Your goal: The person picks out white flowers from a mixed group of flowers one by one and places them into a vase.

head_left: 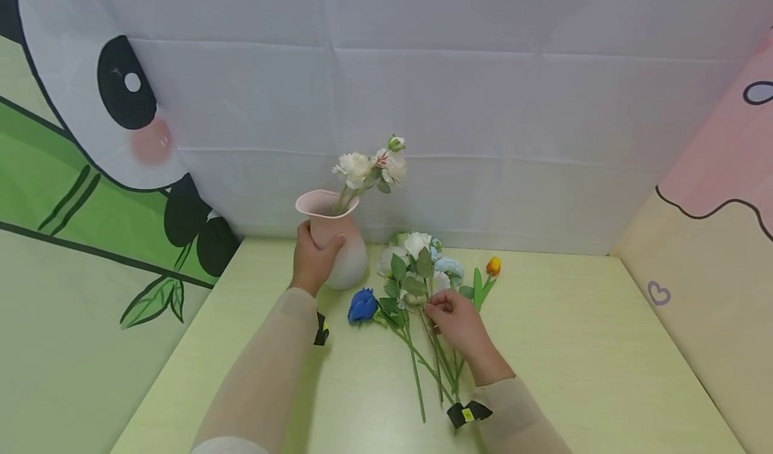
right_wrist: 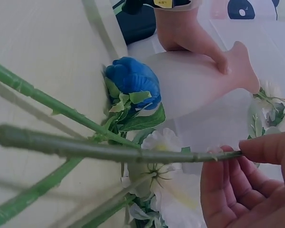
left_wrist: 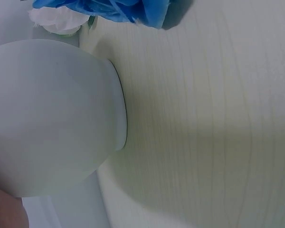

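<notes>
A pink-to-white vase [head_left: 349, 256] with a wavy rim stands at the back of the table, gripped around its neck by my left hand [head_left: 315, 258]. White flowers [head_left: 353, 169] lean out of its mouth to the right. My right hand [head_left: 461, 328] pinches a green flower stem [right_wrist: 109, 149] between thumb and fingers, over a pile of artificial flowers. Which bloom tops that stem I cannot tell for certain. In the pile are a white rose [head_left: 417, 244], a pale blue flower [head_left: 449, 267] and green leaves. A blue flower [head_left: 362, 306] lies at its left, near the vase base.
An orange tulip [head_left: 493, 266] lies right of the pile. Several stems spread toward the front of the pale wooden table [head_left: 580, 347]. A white cloth backdrop [head_left: 483, 105] rises behind, with cartoon-printed panels at both sides.
</notes>
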A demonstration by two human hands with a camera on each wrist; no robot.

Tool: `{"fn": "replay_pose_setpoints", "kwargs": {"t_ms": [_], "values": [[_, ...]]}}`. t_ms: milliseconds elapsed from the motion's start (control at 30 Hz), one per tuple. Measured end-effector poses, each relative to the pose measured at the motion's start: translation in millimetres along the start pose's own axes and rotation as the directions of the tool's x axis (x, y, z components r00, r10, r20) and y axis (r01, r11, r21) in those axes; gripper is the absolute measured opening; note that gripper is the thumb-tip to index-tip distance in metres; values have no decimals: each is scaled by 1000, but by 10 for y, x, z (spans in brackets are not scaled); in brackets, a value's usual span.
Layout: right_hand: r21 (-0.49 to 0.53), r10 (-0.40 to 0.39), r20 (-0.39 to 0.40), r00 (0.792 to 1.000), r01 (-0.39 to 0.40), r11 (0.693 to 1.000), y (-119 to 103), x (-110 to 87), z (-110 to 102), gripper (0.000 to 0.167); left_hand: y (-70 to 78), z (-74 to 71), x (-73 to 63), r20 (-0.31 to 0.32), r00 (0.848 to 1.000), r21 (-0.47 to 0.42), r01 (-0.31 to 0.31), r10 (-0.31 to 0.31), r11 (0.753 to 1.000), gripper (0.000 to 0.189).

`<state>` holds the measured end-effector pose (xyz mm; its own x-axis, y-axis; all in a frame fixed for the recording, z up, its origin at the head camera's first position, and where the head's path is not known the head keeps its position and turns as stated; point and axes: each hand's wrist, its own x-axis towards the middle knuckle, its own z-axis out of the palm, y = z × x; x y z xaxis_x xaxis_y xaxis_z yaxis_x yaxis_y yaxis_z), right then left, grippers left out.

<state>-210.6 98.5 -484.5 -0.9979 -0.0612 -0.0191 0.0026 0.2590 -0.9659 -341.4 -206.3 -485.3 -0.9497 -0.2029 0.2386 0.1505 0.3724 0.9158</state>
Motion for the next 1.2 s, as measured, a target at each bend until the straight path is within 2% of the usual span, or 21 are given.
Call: {"fn": "replay_pose_setpoints", "kwargs": {"t_ms": [567, 867, 1200], "values": [[-29, -76, 92, 993, 79, 996, -155, 39, -35, 20, 16, 2, -4, -6, 1000, 6, -2, 2, 1000, 87], [-158, -133, 100, 986, 147, 976, -250, 128, -15, 17, 18, 4, -9, -11, 1000, 7, -3, 3, 1000, 87], [-233, -207, 123, 971, 231, 945, -542, 219, 3, 15, 38, -3, -11, 5, 1000, 8, -5, 5, 1000, 89]]}}
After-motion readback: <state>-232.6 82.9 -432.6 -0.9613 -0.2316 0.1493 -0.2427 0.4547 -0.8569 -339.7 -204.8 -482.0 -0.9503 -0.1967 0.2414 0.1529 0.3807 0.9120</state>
